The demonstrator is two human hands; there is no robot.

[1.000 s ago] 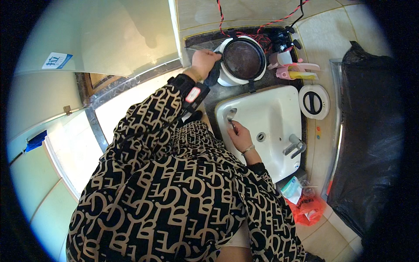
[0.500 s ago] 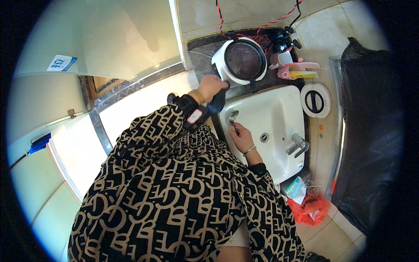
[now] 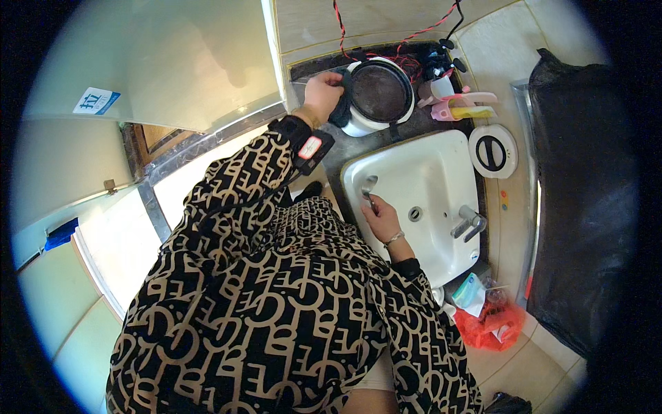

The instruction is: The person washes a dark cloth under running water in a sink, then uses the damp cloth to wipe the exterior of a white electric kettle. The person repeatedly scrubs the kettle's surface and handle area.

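Note:
My left hand (image 3: 322,96) grips a dark cloth (image 3: 340,103) against the left side of a white round electric cooker (image 3: 363,127). The cooker has no lid on, and a dark round surface shows inside its black rim. Over the near left part of the white sink (image 3: 443,162), my right hand (image 3: 383,218) holds a metal spoon (image 3: 368,188) by its handle, the bowl pointing away from me. A bracelet circles my right wrist, and a black device with a pale red-edged label is strapped at my left wrist.
A white lid with a black handle (image 3: 492,152) lies right of the sink, near a grey tap (image 3: 468,225). Pink containers (image 3: 444,110) stand right of the cooker, with red and black wires behind it. A red plastic bag (image 3: 491,327) sits at the sink's near right.
My left hand has moved away from me with the cloth, from the cooker's near left corner to its left side. My right hand and the spoon stay almost where they were.

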